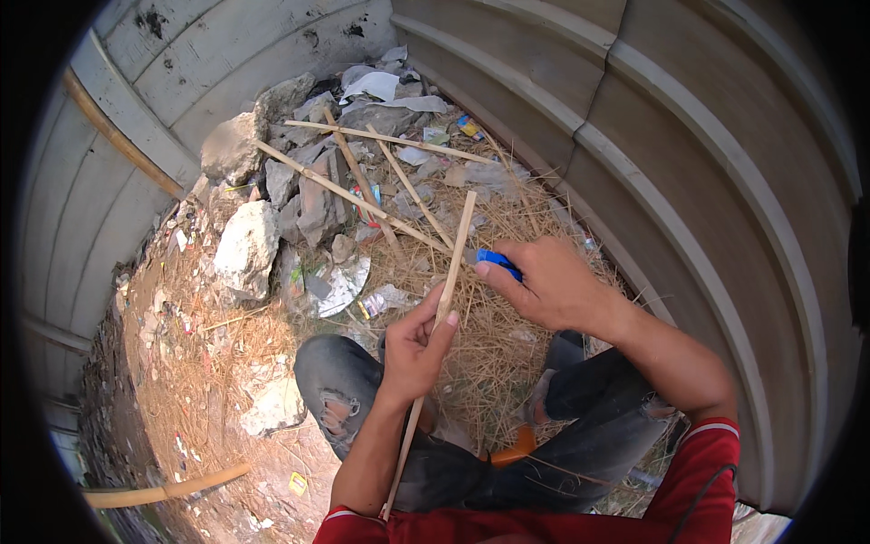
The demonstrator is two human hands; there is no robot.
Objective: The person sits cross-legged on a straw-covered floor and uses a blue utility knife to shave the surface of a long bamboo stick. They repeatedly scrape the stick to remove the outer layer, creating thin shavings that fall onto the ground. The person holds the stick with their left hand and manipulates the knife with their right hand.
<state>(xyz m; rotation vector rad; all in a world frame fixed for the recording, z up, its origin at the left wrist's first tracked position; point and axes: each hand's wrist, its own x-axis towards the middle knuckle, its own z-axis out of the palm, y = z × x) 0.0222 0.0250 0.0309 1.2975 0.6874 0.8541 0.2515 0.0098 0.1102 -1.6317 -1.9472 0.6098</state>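
My left hand [420,349] is closed round a long, pale bamboo strip [459,240]. The strip slants from beside my left forearm up past the fingers, its far end free above the hand. In my right hand [548,283] is a blue-handled utility knife [498,263], gripped with the thumb along its near side. The knife's front end is close beside the upper part of the strip; whether the blade touches it I cannot tell.
More bamboo strips [353,197] lie across grey rocks [322,199] ahead. A pale boulder [246,249] sits to their left. Dry straw and litter cover the ground. A corrugated metal wall [689,181] rises at the right, a pale panelled wall [208,54] at the far left.
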